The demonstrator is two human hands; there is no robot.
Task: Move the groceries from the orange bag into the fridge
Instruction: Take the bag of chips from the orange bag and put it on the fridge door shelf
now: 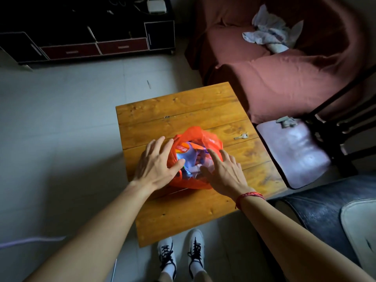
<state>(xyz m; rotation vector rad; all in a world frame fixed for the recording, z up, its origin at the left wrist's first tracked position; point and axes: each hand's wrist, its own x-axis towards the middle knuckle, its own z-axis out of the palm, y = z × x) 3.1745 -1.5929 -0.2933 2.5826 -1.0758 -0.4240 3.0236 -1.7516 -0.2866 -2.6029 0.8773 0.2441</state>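
Varnished knotty plank table (183,110) carries a crinkled glossy orange bag (211,142) near its left edge, mouth open on colourful packets (190,157). Left hand (154,165) and right hand (225,174) flank the mouth, fingers straight and spread, gripping nothing.

wooden desk (183,110) here, planks bare at the far end. orange bag (212,142) sits on it, right under the fingers (213,156). small key (241,136) lies flat, just right of the fingers, apart from the bag.
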